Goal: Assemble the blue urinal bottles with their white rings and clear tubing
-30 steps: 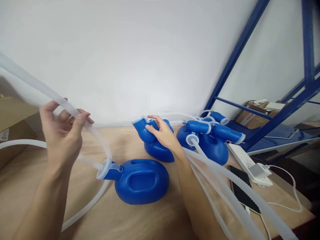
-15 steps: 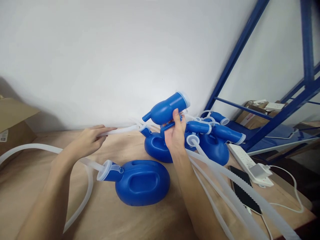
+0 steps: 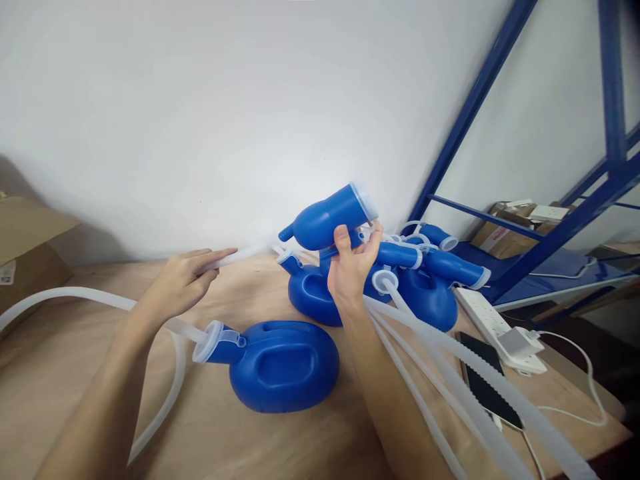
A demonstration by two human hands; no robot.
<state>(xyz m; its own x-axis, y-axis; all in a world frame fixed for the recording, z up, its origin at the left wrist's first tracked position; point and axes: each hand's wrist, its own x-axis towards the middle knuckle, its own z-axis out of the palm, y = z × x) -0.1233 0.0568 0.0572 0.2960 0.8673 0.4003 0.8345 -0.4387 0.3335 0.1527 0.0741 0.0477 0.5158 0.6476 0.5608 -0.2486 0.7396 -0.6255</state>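
Since the earlier frames, the left hand (image 3: pixel 193 277) has lowered from its raised position near the wall (image 3: pixel 250 100), and the right hand (image 3: pixel 353 267) has lifted the blue funnel (image 3: pixel 325 220) and turned its narrow nozzle to the left.

The surface (image 3: pixel 225 433) meets the wall at the rear. The blue metal frame (image 3: pixel 473 110) stands at the right, with a carton (image 3: pixel 500 233) on its shelf. An open cardboard box (image 3: pixel 30 227) is at the far left.

The front bottle (image 3: pixel 285 367) lies on the surface, neck to the left, with a white hose (image 3: pixel 187 329) at its collar. The rear bottle (image 3: pixel 305 293) lies behind it, partly covered by the right hand. Further blue bottles (image 3: pixel 433 303) are grouped to the right.

The funnel is held above the rear bottle, wide rimmed end at upper right. The right hand is closed around its underside. The left hand is narrow, fingers closed on the flexible tube (image 3: pixel 240 255). The tube extends toward the nozzle; its end is blurred, and contact cannot be determined.

The power strip (image 3: pixel 483 313) carries a white charger (image 3: pixel 520 341); the black phone (image 3: pixel 483 367) lies beside the strip.
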